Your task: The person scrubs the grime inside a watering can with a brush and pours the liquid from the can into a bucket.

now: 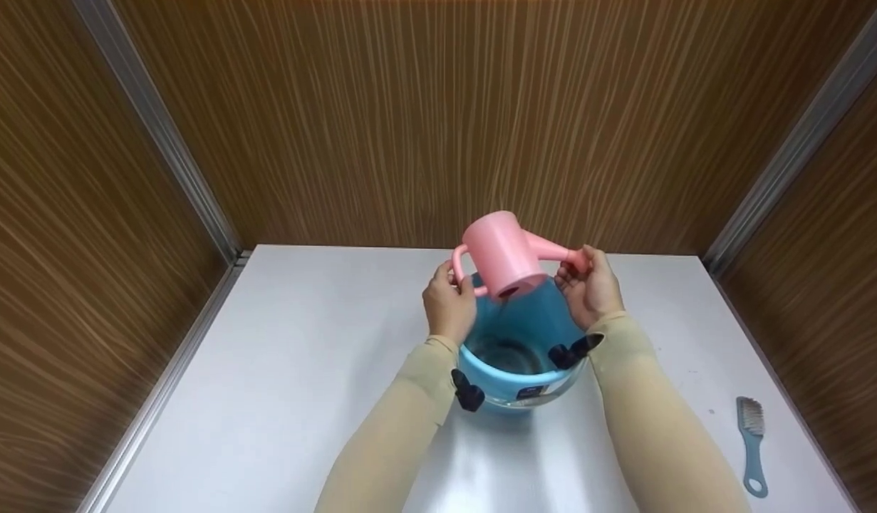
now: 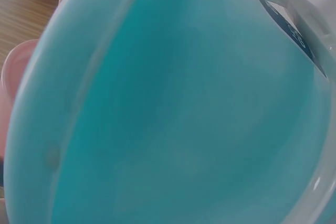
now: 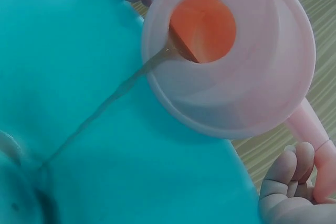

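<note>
A pink watering can point(image 1: 502, 253) is tipped with its top facing down over a light blue bucket point(image 1: 509, 385). From the round opening in its top, a thin stream of water point(image 3: 105, 106) runs into the bucket, where water pools at the bottom. My left hand point(image 1: 450, 303) grips the can's handle, fingers curled round it. At the other side my right hand point(image 1: 593, 288) holds the spout's end between thumb and fingers. The bucket's outer wall point(image 2: 199, 98) fills most of the left wrist view.
On the white table point(image 1: 281, 370), a grey-blue brush point(image 1: 751, 445) lies at the right, bristles toward the back. Wood-grain panels point(image 1: 410, 121) rise behind and on both sides. A clear handle point(image 2: 320, 182) runs along the bucket's outside, close to a dark label.
</note>
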Demonstrator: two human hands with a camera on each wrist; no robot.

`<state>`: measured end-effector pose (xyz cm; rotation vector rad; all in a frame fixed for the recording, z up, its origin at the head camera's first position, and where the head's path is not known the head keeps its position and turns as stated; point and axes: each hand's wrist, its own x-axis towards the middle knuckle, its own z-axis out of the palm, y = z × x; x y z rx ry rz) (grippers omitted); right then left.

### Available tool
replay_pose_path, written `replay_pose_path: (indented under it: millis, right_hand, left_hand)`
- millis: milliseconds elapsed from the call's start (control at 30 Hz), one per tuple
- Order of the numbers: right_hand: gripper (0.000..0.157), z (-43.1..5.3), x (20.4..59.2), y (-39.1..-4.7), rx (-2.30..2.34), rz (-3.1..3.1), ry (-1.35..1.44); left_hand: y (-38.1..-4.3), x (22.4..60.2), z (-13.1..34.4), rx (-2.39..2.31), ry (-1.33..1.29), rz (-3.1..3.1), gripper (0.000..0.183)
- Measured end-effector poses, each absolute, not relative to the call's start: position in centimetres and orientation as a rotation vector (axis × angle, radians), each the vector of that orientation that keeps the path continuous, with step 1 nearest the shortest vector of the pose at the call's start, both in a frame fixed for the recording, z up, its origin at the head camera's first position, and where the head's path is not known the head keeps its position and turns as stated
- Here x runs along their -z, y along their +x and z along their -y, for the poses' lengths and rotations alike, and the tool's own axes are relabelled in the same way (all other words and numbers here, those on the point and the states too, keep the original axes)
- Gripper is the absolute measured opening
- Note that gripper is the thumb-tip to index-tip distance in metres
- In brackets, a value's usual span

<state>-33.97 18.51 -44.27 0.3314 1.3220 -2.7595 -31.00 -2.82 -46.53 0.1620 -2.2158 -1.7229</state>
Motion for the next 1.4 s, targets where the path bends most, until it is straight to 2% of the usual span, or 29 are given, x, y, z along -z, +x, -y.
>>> replay_pose_path:
  millis: [167, 700, 1100, 1400]
  right_hand:
    - [0.033, -18.42, 44.31, -34.10, 2.763, -1.313, 0.331]
    - [0.043, -18.40, 44.33, -34.21, 2.732, -1.330, 0.351]
    - [0.032, -18.20, 44.53, -34.49, 2.770, -1.311, 0.299]
    - [0.034, -18.09, 44.42, -34.52, 2.744, -1.309, 0.314]
  left_hand:
    - [-31.05, 46.52, 2.94, 1.679, 0.149, 2.223, 0.040]
    - [-31.26, 46.79, 2.95, 1.708, 0.151, 2.220, 0.039]
    - [-31.20, 46.62, 3.05, 1.651, 0.155, 2.254, 0.043]
    - [-31.40, 46.74, 3.12, 1.616, 0.174, 2.288, 0.041]
